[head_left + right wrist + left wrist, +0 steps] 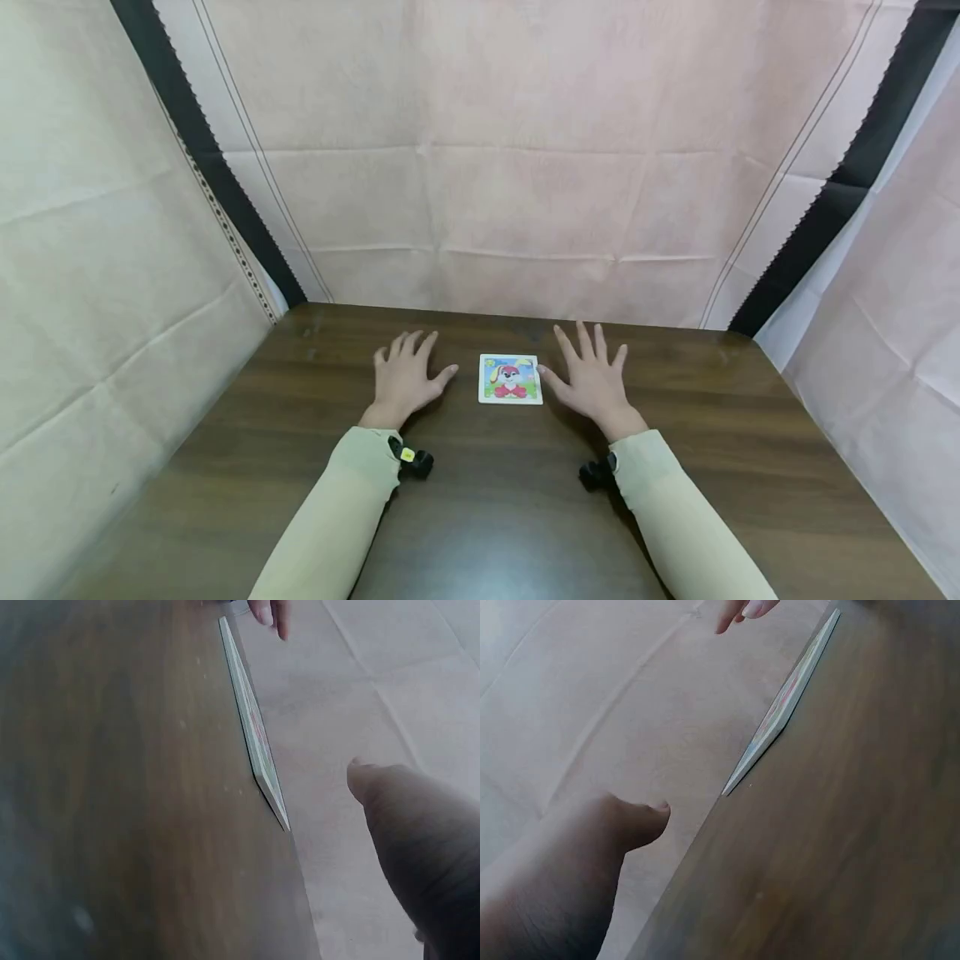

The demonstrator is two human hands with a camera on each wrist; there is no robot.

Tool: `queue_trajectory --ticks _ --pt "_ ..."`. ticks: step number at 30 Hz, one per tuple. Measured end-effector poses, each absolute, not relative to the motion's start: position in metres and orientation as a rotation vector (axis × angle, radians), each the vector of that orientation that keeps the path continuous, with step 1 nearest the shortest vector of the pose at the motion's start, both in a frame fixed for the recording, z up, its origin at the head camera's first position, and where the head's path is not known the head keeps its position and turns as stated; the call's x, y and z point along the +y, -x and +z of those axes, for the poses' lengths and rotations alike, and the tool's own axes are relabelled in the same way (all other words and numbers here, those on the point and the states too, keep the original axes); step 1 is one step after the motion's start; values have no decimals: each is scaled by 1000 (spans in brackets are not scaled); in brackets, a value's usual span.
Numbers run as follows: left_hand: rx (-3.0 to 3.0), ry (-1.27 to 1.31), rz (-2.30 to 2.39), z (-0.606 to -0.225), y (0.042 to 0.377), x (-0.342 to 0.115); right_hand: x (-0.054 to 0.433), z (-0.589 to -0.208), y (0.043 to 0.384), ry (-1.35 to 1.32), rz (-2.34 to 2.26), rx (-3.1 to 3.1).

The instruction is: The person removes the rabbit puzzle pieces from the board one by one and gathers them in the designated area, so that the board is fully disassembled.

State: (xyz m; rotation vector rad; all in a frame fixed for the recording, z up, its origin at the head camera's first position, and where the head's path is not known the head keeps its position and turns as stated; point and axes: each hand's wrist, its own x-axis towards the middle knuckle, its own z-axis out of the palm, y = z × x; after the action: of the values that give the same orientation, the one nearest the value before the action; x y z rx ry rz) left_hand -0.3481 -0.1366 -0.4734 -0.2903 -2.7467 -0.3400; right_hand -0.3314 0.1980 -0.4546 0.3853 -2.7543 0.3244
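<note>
A small square picture board (510,379) with a white border lies flat on the brown table (495,492), showing a cartoon dog with red ears on a green and yellow ground. To its left is my left hand (405,379), fingers spread and holding nothing. My right hand (592,379) is spread out on the other side, its thumb tip close by the board's right edge. In the left wrist view the board (784,709) appears edge-on, thin and pale-sided, beyond my thumb (641,825). The right wrist view has the same thin edge, apart from my thumb (367,780).
Pale fabric walls (525,208) enclose the table at the back and both sides, with black strips (217,167) running down the corners. Small black cameras (416,464) are strapped at both wrists, below light green sleeves (330,517).
</note>
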Motion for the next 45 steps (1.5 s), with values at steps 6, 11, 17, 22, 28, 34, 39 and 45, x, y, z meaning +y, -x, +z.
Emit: queue_trajectory --ticks 6,11,17,22,28,34,39,45 --pt "-2769 668 -612 -475 347 -118 183 -459 341 -714 726 -2671" --pt "-2821 824 -635 -472 344 -109 168 -470 356 -777 938 -2660" --pt "-2847 927 -503 -477 339 -102 156 -476 371 -804 1033 -2671" --pt "-2878 942 -486 -473 332 -99 148 -475 376 -833 1047 -2651" --pt "-2937 931 -490 -470 326 -98 145 -475 376 -834 1068 -2675" --pt "-2998 911 -522 -467 326 -96 142 -470 376 -809 1090 -2687" --pt "-3010 886 -537 -462 325 -96 140 -466 376 -775 1107 -2730" --pt "-3025 909 -524 -463 324 -97 138 -469 377 -741 1176 -2750"
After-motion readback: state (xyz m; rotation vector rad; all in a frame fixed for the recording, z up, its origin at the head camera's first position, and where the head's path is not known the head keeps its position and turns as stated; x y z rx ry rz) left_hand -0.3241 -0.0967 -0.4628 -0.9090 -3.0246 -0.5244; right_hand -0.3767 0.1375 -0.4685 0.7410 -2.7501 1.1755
